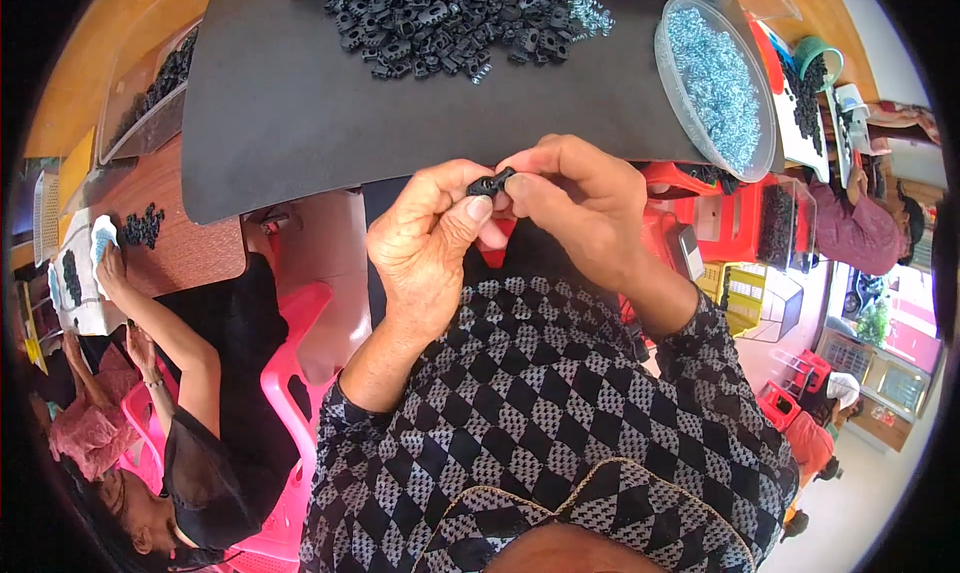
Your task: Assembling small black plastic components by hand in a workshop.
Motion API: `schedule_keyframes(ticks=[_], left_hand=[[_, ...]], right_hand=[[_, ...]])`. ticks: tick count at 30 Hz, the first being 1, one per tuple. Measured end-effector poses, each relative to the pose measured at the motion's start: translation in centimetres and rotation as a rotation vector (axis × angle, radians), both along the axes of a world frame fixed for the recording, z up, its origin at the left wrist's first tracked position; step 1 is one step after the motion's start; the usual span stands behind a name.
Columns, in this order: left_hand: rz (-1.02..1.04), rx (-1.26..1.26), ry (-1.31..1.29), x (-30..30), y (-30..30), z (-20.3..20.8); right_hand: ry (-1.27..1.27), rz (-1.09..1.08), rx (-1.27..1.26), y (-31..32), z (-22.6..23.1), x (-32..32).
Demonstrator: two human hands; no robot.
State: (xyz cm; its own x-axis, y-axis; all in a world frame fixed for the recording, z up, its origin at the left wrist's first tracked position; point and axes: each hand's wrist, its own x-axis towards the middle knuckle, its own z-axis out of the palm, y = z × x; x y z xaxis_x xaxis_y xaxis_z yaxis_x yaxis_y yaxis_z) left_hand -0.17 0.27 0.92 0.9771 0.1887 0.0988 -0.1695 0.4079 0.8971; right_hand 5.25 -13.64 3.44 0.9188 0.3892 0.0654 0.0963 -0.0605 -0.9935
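Note:
Just off the near edge of the dark table, my left hand (428, 235) pinches a small black plastic cord lock (488, 185) between thumb and fingers. My right hand (585, 195) closes on the other end of the same piece, its thumb and forefinger pressed against it. The two hands nearly meet around the cord lock, so part of it is hidden. Farther back on the table lies a heap of black cord lock parts (440, 23). Small metal springs (590, 15) lie at the right side of that heap.
A round clear tub (664, 58) full of springs stands at the table's right edge. Red plastic stools (735, 218) and a yellow crate (745, 293) are at the right. On the left, a co-worker (200, 373) sits by a brown table (200, 228) holding black parts.

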Motion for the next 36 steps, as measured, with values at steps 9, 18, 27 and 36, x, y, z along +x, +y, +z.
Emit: schedule_keyframes(ticks=[9,18,27,36], left_hand=[[0.035,0.063,-0.006,0.0,0.1,-0.4],[0.112,0.252,0.053,-0.2,0.1,-0.3],[0.146,0.283,0.057,-0.6,-0.7,-0.2],[0.288,0.583,-0.100,-0.3,-0.7,-0.8]], right_hand=[[-0.157,-0.029,0.009,0.6,-0.4,0.3],[-0.368,-0.015,-0.175,0.5,-0.2,0.4],[-0.679,0.013,-0.240,0.4,-1.1,0.5],[-0.771,0.041,-0.182,0.6,-1.7,0.9]])
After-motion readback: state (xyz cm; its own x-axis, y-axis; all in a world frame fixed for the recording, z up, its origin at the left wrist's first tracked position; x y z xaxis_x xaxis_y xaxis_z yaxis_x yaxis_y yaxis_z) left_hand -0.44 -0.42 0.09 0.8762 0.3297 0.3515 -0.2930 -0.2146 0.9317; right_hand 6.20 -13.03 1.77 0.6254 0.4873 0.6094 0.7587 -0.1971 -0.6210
